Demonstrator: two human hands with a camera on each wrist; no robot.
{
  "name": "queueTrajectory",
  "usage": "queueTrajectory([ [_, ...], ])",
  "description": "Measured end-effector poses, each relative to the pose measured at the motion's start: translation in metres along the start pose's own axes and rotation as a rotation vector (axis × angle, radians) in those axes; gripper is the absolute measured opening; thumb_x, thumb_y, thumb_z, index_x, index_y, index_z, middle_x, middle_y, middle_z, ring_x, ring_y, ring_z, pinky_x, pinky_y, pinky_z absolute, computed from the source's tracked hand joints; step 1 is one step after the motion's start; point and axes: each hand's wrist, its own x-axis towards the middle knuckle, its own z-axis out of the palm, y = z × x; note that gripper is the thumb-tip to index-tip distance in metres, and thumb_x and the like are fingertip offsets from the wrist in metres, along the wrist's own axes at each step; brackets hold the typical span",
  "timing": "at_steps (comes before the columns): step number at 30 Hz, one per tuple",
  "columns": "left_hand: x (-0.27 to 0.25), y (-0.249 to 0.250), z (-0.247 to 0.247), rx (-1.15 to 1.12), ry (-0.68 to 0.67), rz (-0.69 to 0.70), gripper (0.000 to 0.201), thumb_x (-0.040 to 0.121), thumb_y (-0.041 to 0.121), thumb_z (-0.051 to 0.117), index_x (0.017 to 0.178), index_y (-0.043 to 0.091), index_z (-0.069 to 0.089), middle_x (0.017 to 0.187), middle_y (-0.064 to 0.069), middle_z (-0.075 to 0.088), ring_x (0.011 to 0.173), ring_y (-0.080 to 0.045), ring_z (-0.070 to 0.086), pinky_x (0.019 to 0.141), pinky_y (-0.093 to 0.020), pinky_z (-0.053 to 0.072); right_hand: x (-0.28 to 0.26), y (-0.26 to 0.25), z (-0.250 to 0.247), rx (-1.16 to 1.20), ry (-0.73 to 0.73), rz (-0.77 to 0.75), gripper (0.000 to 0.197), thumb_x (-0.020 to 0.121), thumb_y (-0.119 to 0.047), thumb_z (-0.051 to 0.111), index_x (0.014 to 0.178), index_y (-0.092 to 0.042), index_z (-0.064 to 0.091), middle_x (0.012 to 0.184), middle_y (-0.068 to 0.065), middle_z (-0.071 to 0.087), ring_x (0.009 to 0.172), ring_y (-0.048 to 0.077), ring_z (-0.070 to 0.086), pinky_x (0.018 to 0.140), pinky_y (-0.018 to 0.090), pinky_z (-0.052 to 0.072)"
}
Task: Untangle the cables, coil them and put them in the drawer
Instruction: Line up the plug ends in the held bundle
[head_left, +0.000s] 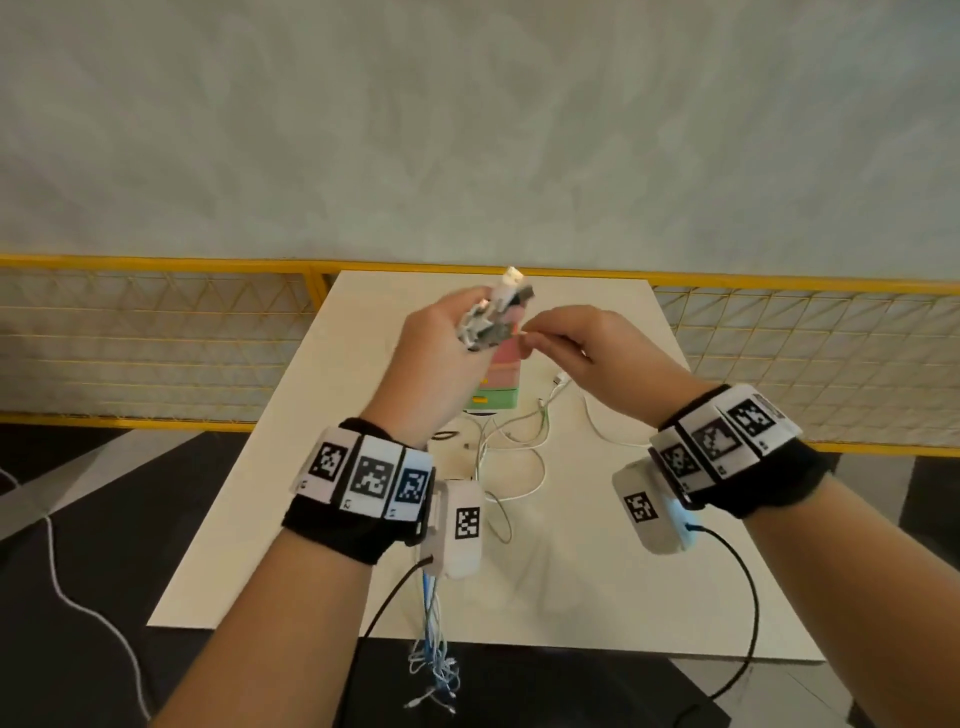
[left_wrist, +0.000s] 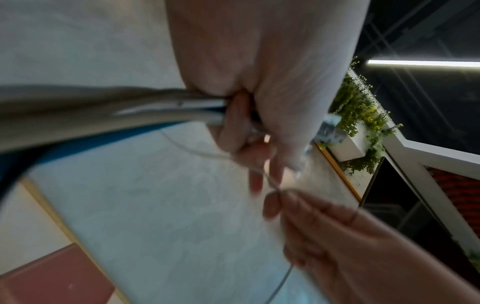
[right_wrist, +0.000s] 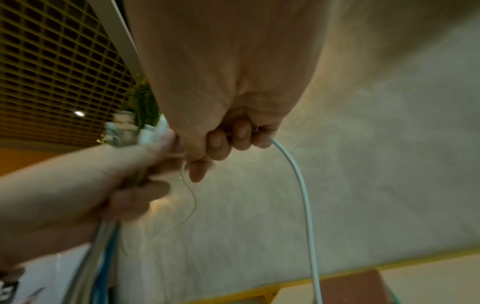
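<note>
With the left hand clenched on a bundle of plugs above the tabletop and the right hand pinching one thin cable, draw that strand free slowly, keeping the bundle steady, before coiling for the drawer

Soft, even light fills the head view, its white table bright and nearly shadowless; straight rails bow at the wide-angle edges. Both wrist views are dimmer and motion-blurred, the nearest skin out of focus. A bright ceiling light strip glares at far right.
</note>
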Motion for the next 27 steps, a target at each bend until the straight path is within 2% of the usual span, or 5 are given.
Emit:
queueTrajectory([
  [5, 0.002, -0.006, -0.017, 0.089, 0.082, -0.092, 0.007, 0.093, 0.028, 0.064, 0.086, 0.025, 0.065, 0.066, 0.012, 0.056, 0.048, 0.006, 0.047, 0.046, -0.012, 0.031, 0.004, 0.01, -0.006, 0.013, -0.025, 0.061, 0.025, 0.099, -0.027, 0.043, 0.089, -0.017, 0.063, 0.071, -0.009, 0.052, 0.065, 0.002, 0.046, 0.062, 0.012, 0.035],
  [12, 0.007, -0.027, -0.041, 0.123, 0.366, -0.154, 0.022, 0.093, 0.035, 0.063, 0.085, 0.014, 0.067, 0.079, -0.003, 0.065, 0.065, -0.015, 0.051, 0.055, -0.025, 0.037, -0.003, 0.045, 0.011, -0.061, -0.155, 0.251, 0.03, 0.098, -0.037, 0.039, 0.09, -0.022, 0.063, 0.065, 0.005, 0.052, 0.061, 0.02, 0.048, 0.062, 0.033, 0.039],
  [19, 0.002, -0.019, -0.026, 0.066, 0.433, 0.034, 0.018, 0.092, 0.022, 0.066, 0.105, 0.011, 0.072, 0.099, 0.004, 0.066, 0.083, -0.003, 0.059, 0.071, -0.005, 0.039, 0.007, 0.037, 0.011, 0.028, -0.117, 0.285, 0.02, 0.096, -0.024, 0.05, 0.091, -0.019, 0.069, 0.085, 0.0, 0.064, 0.069, 0.009, 0.066, 0.069, 0.024, 0.053],
  [22, -0.001, -0.005, -0.008, 0.003, 0.223, 0.118, 0.019, 0.091, 0.02, 0.067, 0.108, 0.014, 0.072, 0.11, 0.005, 0.067, 0.093, 0.005, 0.061, 0.081, -0.008, 0.046, 0.013, 0.02, 0.011, -0.039, -0.076, 0.132, 0.02, 0.092, -0.025, 0.057, 0.096, -0.014, 0.073, 0.072, -0.01, 0.052, 0.056, 0.003, 0.061, 0.062, 0.006, 0.039],
  [27, 0.007, -0.004, 0.004, 0.251, -0.026, -0.067, 0.012, 0.093, 0.024, 0.064, 0.096, 0.015, 0.07, 0.079, 0.001, 0.065, 0.074, -0.019, 0.061, 0.057, -0.02, 0.034, 0.023, 0.007, 0.005, -0.023, 0.126, -0.05, 0.015, 0.089, -0.022, 0.062, 0.091, -0.013, 0.074, 0.075, 0.001, 0.054, 0.064, 0.013, 0.049, 0.06, 0.017, 0.036],
])
